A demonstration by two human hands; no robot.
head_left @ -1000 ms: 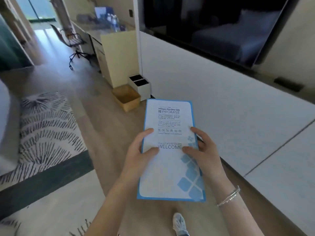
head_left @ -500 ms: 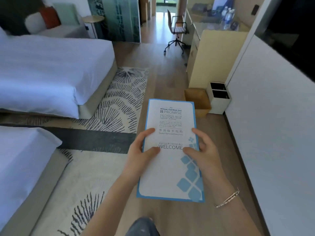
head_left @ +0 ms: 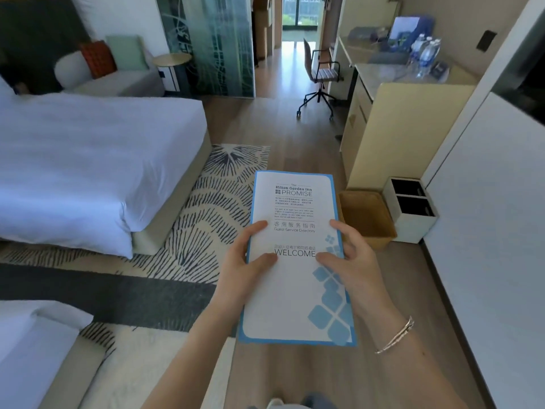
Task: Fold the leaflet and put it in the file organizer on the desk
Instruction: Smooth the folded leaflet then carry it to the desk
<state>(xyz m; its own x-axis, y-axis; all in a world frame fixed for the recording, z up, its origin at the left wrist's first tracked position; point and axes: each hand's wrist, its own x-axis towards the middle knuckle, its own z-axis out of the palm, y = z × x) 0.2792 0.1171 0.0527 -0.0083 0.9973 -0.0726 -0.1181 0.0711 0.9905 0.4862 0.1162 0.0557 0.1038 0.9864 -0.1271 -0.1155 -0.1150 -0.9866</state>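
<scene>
A tall white leaflet (head_left: pixel 295 296) with a blue border and the word WELCOME is held flat in front of me, over the wooden floor. My left hand (head_left: pixel 240 268) grips its left edge, thumb on the front. On the right edge sits my right hand (head_left: pixel 352 265), thumb on the blue squares, a bracelet on the wrist. The desk (head_left: pixel 392 73) stands far ahead on the right with a blue upright item (head_left: pixel 408 29) at its back; I cannot tell if that is the file organizer.
A white bed (head_left: pixel 88 160) fills the left, a second bed corner (head_left: pixel 29 343) is near left, with a patterned rug (head_left: pixel 206 208) between. A woven bin (head_left: pixel 365 216) and a white two-slot bin (head_left: pixel 411 209) stand by the cream cabinet (head_left: pixel 395 134). An office chair (head_left: pixel 320 75) and water bottles (head_left: pixel 426 54) lie ahead.
My view has swung left from the white wall to face down the room toward the desk. Both hands keep the same hold on the leaflet.
</scene>
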